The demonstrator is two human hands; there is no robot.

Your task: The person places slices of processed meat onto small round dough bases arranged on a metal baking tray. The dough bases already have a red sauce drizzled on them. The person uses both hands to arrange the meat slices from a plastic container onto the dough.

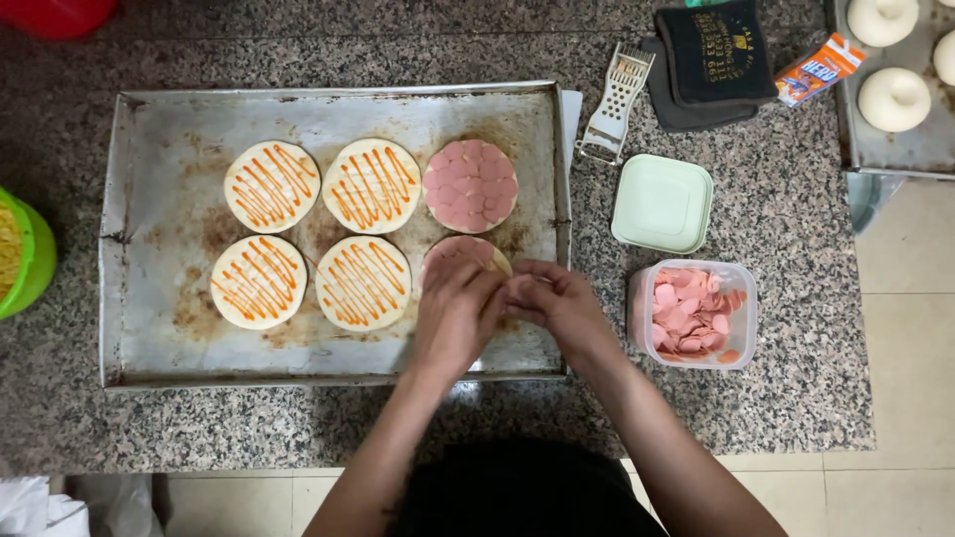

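Observation:
A worn metal baking tray (pixel 149 338) on a granite counter holds two rows of small round dough bases. Several bases (pixel 272 186) carry orange sauce stripes. The top-right base (pixel 471 185) is covered in pink sausage slices. My left hand (pixel 455 313) and my right hand (pixel 559 301) meet over the bottom-right base (pixel 464 249), hiding most of it. Pink slices show on its far part. Both hands pinch together at the fingertips; whether they hold a slice is hidden.
A clear tub of pink sausage slices (pixel 693 314) stands right of the tray, its pale green lid (pixel 663 203) behind it. Further back lie a white grater (pixel 617 102), dark pot holders (pixel 712 62) and a second tray with dough balls (pixel 893 97). A green bowl (pixel 25 254) sits at left.

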